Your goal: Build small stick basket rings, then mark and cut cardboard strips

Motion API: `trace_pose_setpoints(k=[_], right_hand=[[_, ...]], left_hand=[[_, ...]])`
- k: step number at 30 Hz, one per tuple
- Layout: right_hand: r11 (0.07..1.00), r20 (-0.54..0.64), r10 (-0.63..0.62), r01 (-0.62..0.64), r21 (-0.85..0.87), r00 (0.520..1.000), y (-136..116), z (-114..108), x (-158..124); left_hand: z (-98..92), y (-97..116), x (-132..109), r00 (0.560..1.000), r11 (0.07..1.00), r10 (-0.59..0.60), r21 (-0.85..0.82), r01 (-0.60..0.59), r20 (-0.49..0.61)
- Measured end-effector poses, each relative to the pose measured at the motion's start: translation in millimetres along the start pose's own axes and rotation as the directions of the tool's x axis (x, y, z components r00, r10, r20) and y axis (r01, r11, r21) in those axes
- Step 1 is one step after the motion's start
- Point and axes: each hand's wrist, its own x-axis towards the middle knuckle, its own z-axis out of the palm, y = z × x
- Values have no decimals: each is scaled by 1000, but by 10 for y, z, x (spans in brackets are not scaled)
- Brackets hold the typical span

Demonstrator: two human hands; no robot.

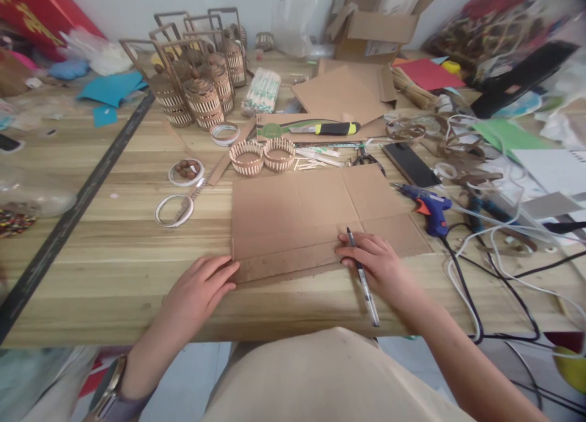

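Note:
A brown cardboard sheet lies flat in front of me, with fold lines across it. Along its near edge runs a narrow cardboard strip; I cannot tell whether it is a separate piece. My left hand reaches in from the left, fingers stretched out and slightly apart, their tips touching the strip's left end. Over the strip's right end is my right hand, with a clear-barrelled pen between its fingers. The pen slants, its dark end pointing away from me. Fingertips of that hand touch the cardboard.
A blue glue gun and tangled cables are at right. Beyond the sheet are two stick rings, a utility knife and a phone. Tape rolls lie left. Several handled lanterns stand behind.

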Motion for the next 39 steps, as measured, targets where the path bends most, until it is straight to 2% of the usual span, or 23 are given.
trace_pose_setpoints(k=[12,29,39], right_hand=[[999,11,35,-35,21,999,-33,-27,-8],[999,-3,1,-1,42,1000,-33,-34,8],[999,17,1,-2,50,1000,-32,-69,36]], left_hand=[[-13,12,14,999,999,-33,-9,33,34],[-11,30,35,999,999,-34,-20,34,12],[-123,122,125,996,997,-73,-15,74,45]])
